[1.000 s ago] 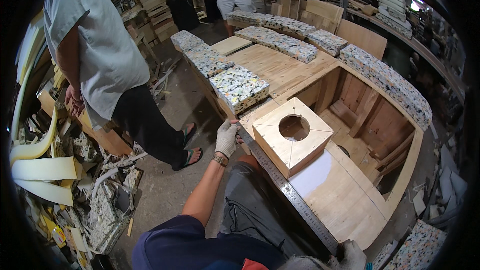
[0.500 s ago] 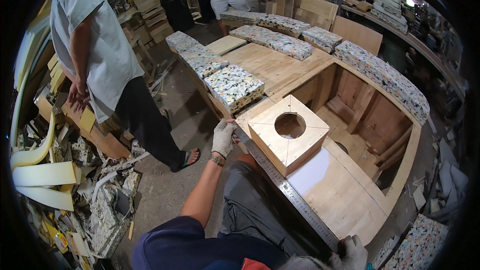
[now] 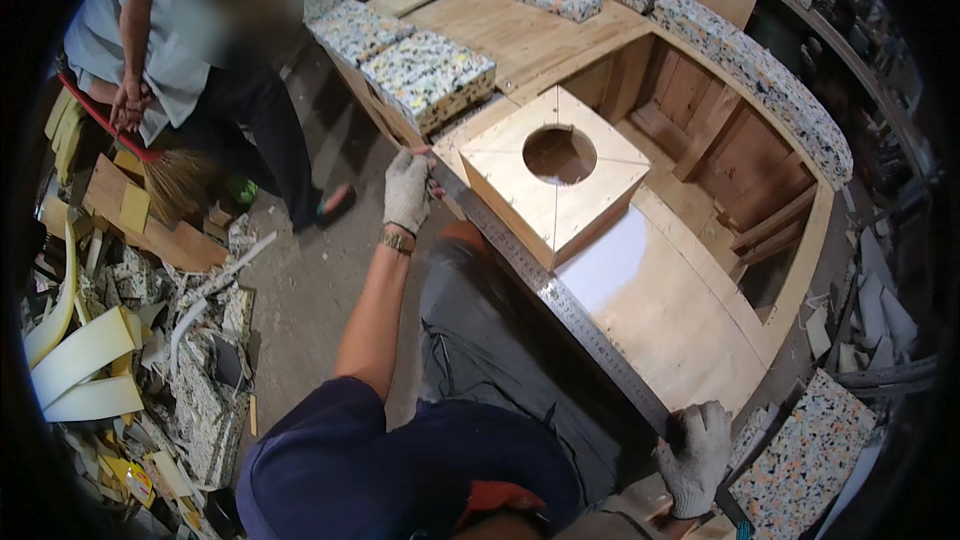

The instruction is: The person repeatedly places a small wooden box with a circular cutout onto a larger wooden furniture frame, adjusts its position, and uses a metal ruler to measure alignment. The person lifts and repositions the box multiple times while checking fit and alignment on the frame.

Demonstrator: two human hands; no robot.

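A long metal ruler (image 3: 580, 325) lies along the near edge of a curved wooden frame (image 3: 690, 350). My left hand (image 3: 407, 192), in a whitish knit glove with bare fingertips, is closed on the ruler's far end. My right hand (image 3: 697, 455), gloved too, grips the near end at the frame's lower corner; its fingers are partly in shadow. Between the hands, against the ruler, sits a square plywood box (image 3: 540, 215) with a round hole in its top and crossing pencil lines. Beside it a white patch (image 3: 607, 265) marks the panel.
Speckled foam blocks (image 3: 430, 75) line the frame's far parts, with an open compartment (image 3: 690, 165) at its right. A person (image 3: 255, 110) stands at the left near a broom (image 3: 175, 180). Foam and wood scraps (image 3: 200, 380) cover the left floor. A speckled foam slab (image 3: 805, 450) lies lower right.
My view has tipped downward, bringing more of my right hand into the picture. The person at the left has bent forward, and a broom now shows. Both hands stay at the ruler's ends.
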